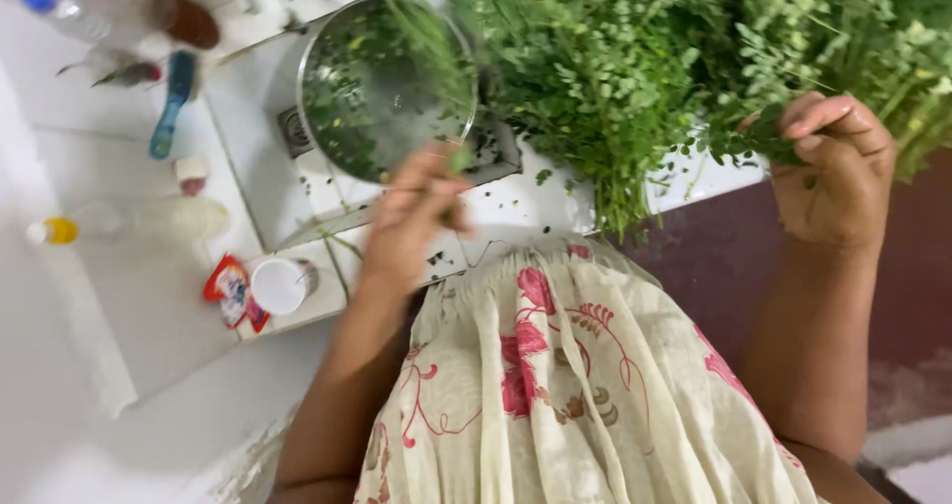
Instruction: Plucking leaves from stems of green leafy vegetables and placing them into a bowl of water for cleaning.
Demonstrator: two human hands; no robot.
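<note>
Beyond the left hand (415,217), toward its outer side, a small red, white and blue packet (230,291) is lying beside one white round-capped jar (281,284). Two clear bottles are lying further out: one yellow-capped (119,224), one blue-capped (61,6). The left hand is pinching a thin green stem (458,157) just below one steel bowl (382,88) of picked leaves. The right hand (833,172) is closing around the big bunch of small-leaved greens (674,48) spreading above both hands.

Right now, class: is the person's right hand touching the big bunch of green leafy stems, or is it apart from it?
Touching. The head view shows the right hand closed around stems at the edge of the leafy bunch, fingers curled over them with no gap.
</note>
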